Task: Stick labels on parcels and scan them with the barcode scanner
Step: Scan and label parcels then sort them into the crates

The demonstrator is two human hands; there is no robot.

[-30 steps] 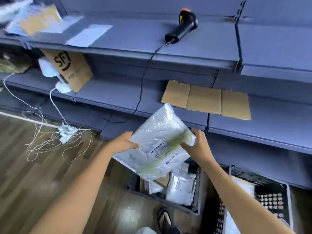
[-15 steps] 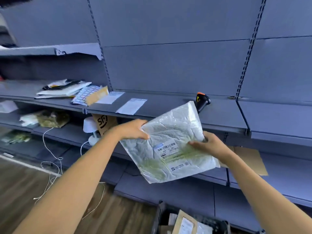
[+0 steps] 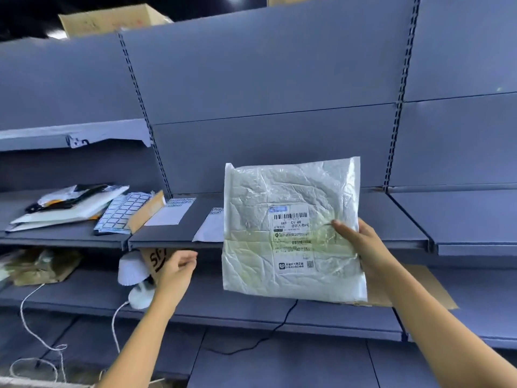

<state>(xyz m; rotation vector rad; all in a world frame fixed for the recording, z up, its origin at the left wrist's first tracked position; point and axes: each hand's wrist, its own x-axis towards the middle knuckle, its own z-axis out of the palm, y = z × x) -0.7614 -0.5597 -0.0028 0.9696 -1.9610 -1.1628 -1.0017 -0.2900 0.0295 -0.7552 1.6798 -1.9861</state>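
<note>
Head view
- Parcel [image 3: 293, 228]: near-square white mailer, held upright in the air before the front edge of the shelf [image 3: 397, 219], printed face toward the wearer
- Right hand [image 3: 361, 242]: fingers grip the parcel's right edge, thumb on its front
- Left hand [image 3: 176, 273]: fingers loosely curled, holding nothing, just below the shelf's front edge, left of the parcel
- Label sheet [image 3: 123, 212]: flat on the shelf, up and left of the left hand, which is the nearer hand
- Scanner: not in view

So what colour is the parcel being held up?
The parcel is white, faintly green inside; head view.
</note>
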